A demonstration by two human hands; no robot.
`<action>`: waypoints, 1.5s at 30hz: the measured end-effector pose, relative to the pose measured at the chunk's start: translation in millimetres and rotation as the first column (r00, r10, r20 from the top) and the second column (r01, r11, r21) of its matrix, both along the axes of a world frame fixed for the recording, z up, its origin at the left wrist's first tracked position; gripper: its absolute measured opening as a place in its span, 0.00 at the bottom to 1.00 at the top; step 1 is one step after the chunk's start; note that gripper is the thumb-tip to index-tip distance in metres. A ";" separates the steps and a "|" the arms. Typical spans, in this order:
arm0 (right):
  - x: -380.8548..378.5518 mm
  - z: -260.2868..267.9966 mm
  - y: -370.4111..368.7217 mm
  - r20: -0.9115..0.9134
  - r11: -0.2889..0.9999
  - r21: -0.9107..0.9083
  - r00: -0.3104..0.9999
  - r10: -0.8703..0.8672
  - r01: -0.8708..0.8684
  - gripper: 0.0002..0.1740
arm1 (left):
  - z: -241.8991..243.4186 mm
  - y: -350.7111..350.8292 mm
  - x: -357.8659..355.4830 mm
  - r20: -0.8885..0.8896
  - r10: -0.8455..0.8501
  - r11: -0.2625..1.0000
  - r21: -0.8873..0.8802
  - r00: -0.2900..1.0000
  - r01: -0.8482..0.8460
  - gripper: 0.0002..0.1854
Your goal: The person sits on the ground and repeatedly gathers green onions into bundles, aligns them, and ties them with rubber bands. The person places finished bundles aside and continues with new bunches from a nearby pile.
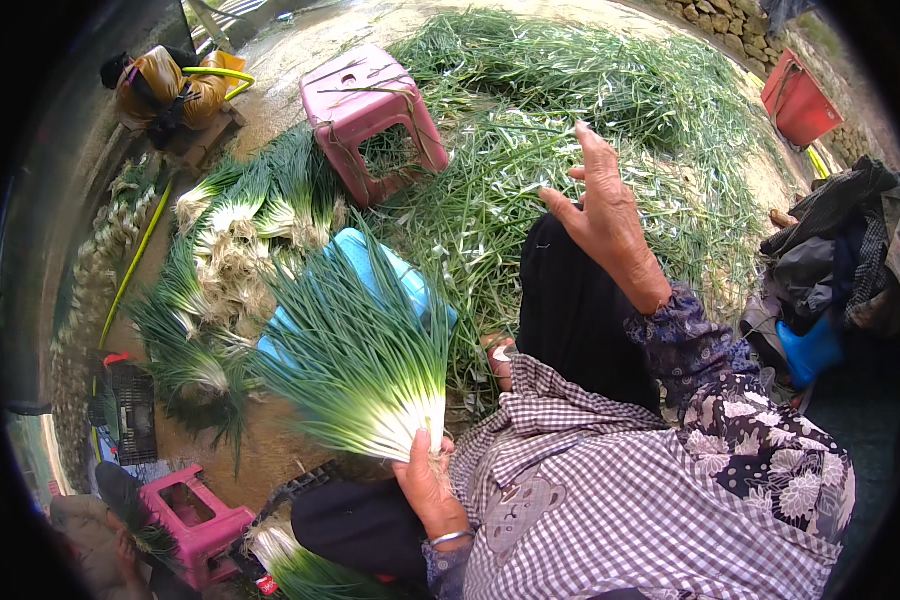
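A fanned bunch of green onions (367,360) is gripped near its root end by my left hand (429,480), which wears a metal bangle. The white stems lie towards me and the green leaves spread away over a blue plastic stool (397,274), hiding much of it. My right hand (606,202) is raised above my right knee, with fingers apart and nothing in it. Beneath and beyond that hand, loose green onion leaves and trimmings (510,172) cover the ground. More bundles of green onions (232,217) lie left of the blue stool, many with roots showing.
A pink plastic stool (364,97) stands ahead; another pink stool (195,517) is at lower left near a person (97,540). A yellow hose (139,259) runs along the left past a black crate (126,409). Another person (172,90) crouches far left. A red bucket (799,101) stands far right.
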State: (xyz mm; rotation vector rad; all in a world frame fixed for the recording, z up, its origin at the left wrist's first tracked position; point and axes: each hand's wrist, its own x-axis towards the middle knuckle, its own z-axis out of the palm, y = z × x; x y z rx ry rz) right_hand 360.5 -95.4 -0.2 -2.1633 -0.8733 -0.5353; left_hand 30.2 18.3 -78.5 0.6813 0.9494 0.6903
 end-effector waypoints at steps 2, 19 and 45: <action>-41.5 -5.0 26.0 0.016 0.960 -0.191 0.978 0.209 -0.202 0.35 | 3.6 -5.8 -5.0 -0.025 -0.014 1.000 0.000 1.000 0.014 0.18; -135.2 -93.2 140.1 -0.400 0.695 -0.064 0.656 0.640 -0.716 0.11 | 7.6 -30.4 -24.4 -0.032 0.011 0.992 -0.121 0.999 -0.015 0.22; -111.9 -106.0 197.0 -0.236 0.548 -0.176 0.575 0.783 -0.818 0.09 | 4.7 -27.8 -31.4 0.008 -0.027 0.991 -0.128 1.000 0.028 0.21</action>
